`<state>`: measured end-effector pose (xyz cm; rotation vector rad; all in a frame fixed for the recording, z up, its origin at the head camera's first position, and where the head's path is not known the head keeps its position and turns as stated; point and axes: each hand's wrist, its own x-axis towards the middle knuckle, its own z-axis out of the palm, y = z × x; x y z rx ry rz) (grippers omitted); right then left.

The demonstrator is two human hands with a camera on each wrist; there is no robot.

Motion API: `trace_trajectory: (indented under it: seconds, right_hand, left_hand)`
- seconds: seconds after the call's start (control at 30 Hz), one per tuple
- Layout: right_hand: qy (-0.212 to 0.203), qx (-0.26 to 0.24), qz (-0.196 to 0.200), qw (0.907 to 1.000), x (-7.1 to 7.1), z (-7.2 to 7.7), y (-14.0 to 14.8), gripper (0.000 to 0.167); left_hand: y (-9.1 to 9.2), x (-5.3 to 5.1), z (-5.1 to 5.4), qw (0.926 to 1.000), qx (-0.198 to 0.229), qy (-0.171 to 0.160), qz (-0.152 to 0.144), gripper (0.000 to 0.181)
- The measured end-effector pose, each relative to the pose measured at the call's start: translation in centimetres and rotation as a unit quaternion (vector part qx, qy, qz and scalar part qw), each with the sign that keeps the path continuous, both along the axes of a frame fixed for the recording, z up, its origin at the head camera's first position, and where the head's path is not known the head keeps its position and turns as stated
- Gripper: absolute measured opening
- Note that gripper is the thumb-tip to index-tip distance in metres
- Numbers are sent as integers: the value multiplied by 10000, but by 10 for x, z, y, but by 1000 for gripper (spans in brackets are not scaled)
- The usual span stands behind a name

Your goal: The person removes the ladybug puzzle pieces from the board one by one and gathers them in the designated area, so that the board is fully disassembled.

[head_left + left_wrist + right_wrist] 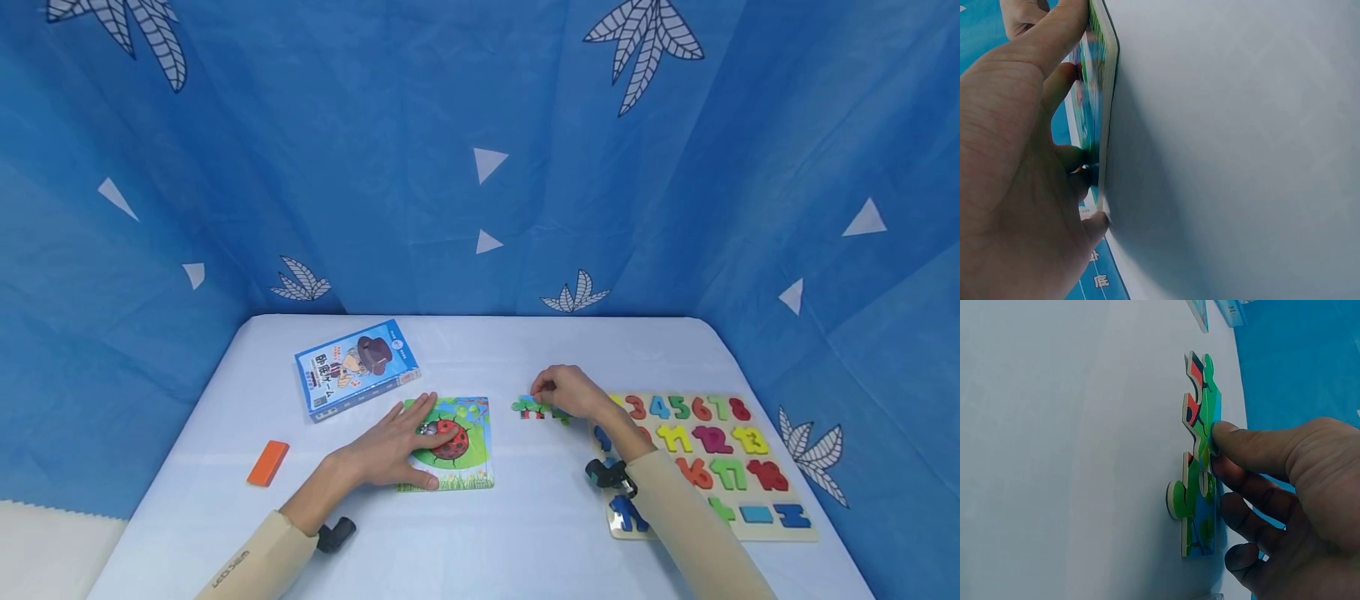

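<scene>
My left hand [386, 450] lies with spread fingers on a square ladybug picture board [476, 467]. In the left wrist view, the fingers of that hand [1019, 150] rest across the board, whose pale edge [1109, 94] stands out against the table. To the right of the board, my right hand [573, 392] has curled fingers at small green and red puzzle pieces [531, 410]. The right wrist view shows thumb and index finger of this hand [1297, 481] pinching the edge of one piece [1207, 415]; another piece [1200, 528] adjoins it.
A blue card box [356, 367] lies behind the left hand, and an orange block [267, 463] at the left. On the right, under the right forearm, is a wooden number board [780, 533] with coloured numbers. A blue curtain [480, 100] rises behind the white table [465, 550].
</scene>
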<state>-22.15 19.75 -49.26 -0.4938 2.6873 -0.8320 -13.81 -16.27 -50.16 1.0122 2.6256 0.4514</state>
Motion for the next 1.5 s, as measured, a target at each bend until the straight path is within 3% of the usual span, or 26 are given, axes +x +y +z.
trace_trajectory:
  seconds: [1.07,1.3,1.5]
  right_hand:
    - [105,-7,37,9999,4,-1,-2,8]
    - [136,-20,95,9999,5,0,-1,7]
    - [242,84,-62,9997,6,0,-4,4]
  left_hand:
    - [-1,1,-1,9999,62,90,16,82]
    - [-4,0,1,9999,153,52,-36,75]
    - [-5,-2,2,9997,231,42,-39,77]
